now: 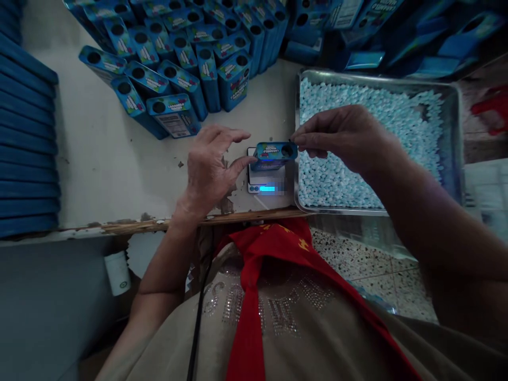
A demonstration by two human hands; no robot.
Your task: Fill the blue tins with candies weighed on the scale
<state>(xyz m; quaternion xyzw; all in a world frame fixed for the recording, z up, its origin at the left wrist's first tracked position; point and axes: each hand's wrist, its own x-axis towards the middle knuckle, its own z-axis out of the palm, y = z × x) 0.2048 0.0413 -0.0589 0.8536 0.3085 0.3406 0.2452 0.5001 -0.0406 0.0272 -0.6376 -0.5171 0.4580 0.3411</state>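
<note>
- I see a small blue box [276, 152] held over a small scale [266, 180] near the front edge of the worktop [103, 159].
- The box is rectangular, blue, with a colourful printed label and a round dark hole in its top face towards the right end. I cannot tell whether its base touches the scale.
- My right hand [341, 135] pinches the right end of the box between thumb and fingertips.
- My left hand [210, 166] is loose, not clenched; its thumb tip touches the left end of the box, the other fingers spread above it.
- The scale shows a lit blue display at its front; the reading is blurred.
- Just right of the scale sits a metal tray [452, 137] filled with small pale blue candies [357, 111].
- Behind the hands, a group of like blue boxes [182, 58] stands upright on the worktop, each with the same round hole on top.
- Flat blue stacks [24, 137] lie along the left edge.
</note>
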